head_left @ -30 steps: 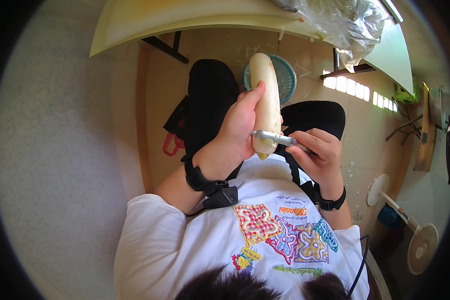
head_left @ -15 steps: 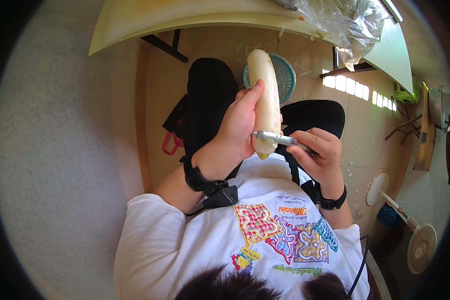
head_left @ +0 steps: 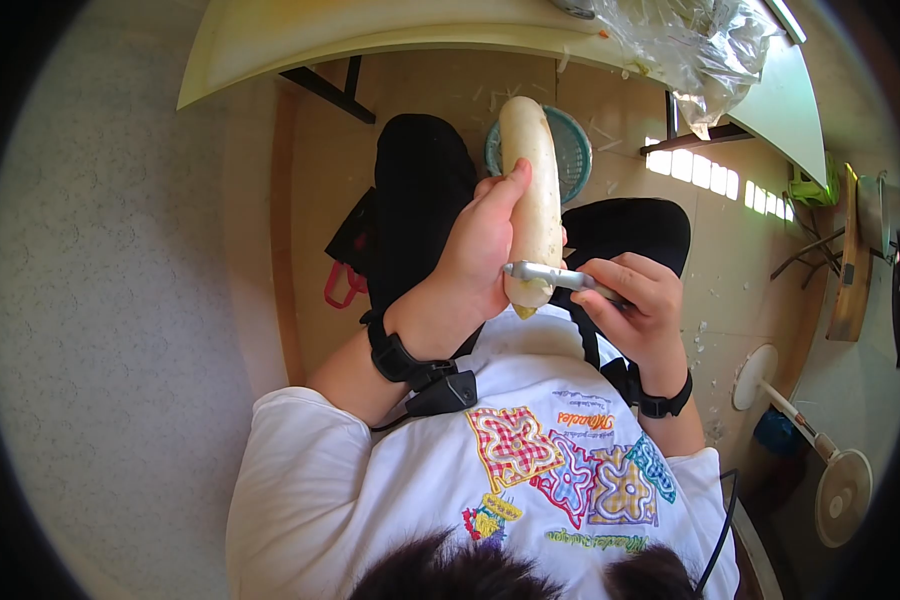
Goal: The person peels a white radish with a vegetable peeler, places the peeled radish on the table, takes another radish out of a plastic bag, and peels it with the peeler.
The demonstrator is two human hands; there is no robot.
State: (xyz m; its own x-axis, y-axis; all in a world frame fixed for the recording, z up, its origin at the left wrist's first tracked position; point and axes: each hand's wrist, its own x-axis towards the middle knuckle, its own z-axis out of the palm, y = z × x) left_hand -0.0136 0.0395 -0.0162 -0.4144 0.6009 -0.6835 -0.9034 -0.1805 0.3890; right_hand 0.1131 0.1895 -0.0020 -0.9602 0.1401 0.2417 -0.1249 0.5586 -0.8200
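A long white radish stands nearly lengthwise in front of my chest, its yellowish tip pointing toward me. My left hand is wrapped round its side, thumb along the upper face and other fingers mostly hidden behind. In my right hand is a metal peeler, gripped by its handle. The peeler's head lies across the radish close to the end nearest me. Beyond the radish, a light blue plastic basket sits on the floor, partly covered by it.
A pale table spans the far side, with a clear plastic bag hanging over its edge. Peel strips lie on the floor. A white fan stands at right; a dark bag with pink handles is by my left leg.
The radish's far end has shifted very slightly to the right. Both hands and the peeler stay almost in the same place.
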